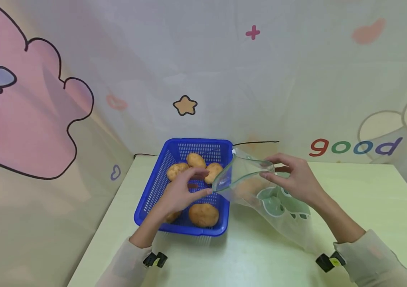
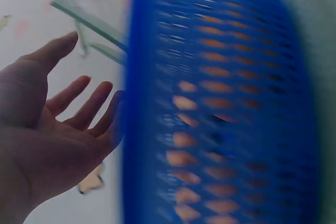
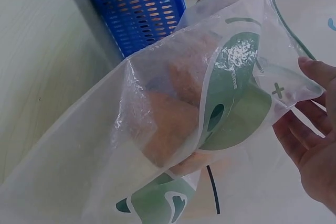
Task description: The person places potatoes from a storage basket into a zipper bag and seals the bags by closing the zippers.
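My right hand [image 1: 295, 177] pinches the rim of a clear zip bag [image 1: 286, 229] with green printing, between thumb and fingers. The bag's mouth gapes toward the left, beside a blue plastic basket [image 1: 185, 230]. Through the film, the right wrist view shows several brownish potatoes [image 3: 168, 124] inside. Over the basket is my left hand [image 1: 181, 193], its fingers spread and bent a little, with nothing in its grasp. Its thumb tip is right at the near side of the bag's mouth. Several potatoes [image 1: 203, 215] lie in the basket, some partly hidden under the left hand.
A pale table [image 1: 253, 255] carries the basket and bag. Behind it hangs a light cloth backdrop [image 1: 218, 79] with cartoon prints and the word "good". The basket's side wall stands close to the left wrist.
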Motion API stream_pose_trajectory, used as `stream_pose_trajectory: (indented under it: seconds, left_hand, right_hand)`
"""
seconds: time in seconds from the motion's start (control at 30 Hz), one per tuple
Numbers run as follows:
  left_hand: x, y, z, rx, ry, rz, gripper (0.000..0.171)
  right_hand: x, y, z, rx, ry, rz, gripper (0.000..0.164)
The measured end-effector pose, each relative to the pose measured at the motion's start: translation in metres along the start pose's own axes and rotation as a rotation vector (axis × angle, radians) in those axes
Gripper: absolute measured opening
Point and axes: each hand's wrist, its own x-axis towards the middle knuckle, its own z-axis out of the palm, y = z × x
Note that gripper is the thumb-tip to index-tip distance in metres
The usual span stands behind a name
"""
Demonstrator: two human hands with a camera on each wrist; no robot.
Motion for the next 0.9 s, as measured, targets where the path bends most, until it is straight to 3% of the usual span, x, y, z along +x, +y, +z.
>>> stream_pose_trajectory:
  seconds: [0.23, 0.53, 0.73, 0.9]
  left_hand:
    - [-0.015, -0.037, 0.009, 0.079, -0.183, -0.025, 0.07]
    - [-0.014, -0.047, 0.017, 0.159, -0.303, -0.048, 0.064]
    - [-0.011, -0.05, 0.019, 0.191, -0.318, -0.047, 0.048]
    - [-0.007, -0.044, 0.008, 0.186, -0.244, -0.017, 0.047]
  right_hand:
    - [-0.001, 0.0, -0.002, 0.004, 0.0, 0.003, 0.028]
    - [-0.002, 0.002, -0.003, 0.027, 0.009, 0.008, 0.027]
    - [-0.003, 0.003, -0.004, 0.026, 0.011, 0.011, 0.027]
    - [-0.003, 0.002, -0.007, 0.012, 0.009, 0.012, 0.028]
